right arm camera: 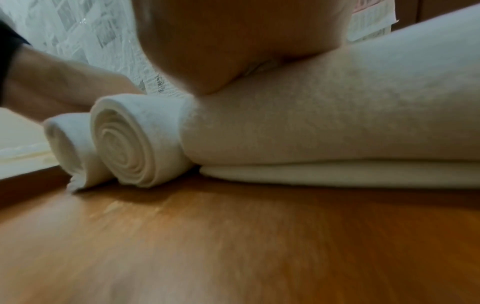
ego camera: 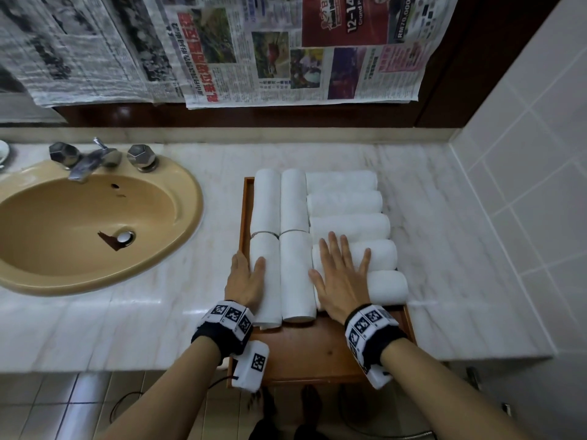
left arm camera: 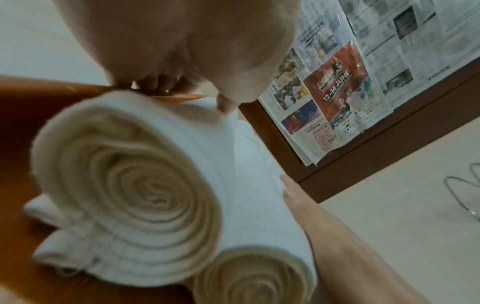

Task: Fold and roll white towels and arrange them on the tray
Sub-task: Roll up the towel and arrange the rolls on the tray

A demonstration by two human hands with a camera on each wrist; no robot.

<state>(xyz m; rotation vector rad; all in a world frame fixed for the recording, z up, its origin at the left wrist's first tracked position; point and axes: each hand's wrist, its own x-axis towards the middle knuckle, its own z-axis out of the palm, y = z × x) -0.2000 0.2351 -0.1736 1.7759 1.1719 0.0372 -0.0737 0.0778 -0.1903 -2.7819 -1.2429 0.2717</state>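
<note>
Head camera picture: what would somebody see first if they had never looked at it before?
Most likely the rolled white towels packed in neat rows on the wooden tray at the middle of the marble counter. Both hands lie flat on them, the left hand on the leftmost near roll and the right hand on the near sideways rolls. To the left sits a tan sink, and newspaper hangs on the wall behind.

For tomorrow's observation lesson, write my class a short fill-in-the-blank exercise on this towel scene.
1. The rolled towels lie on a wooden ____.
2. Left of the tray is a beige ____.
3. Both hands, the left hand and the right hand, lie ____ on towels.
4. The wall behind is covered with ____.

Missing words: tray; sink; flat; newspaper
</note>
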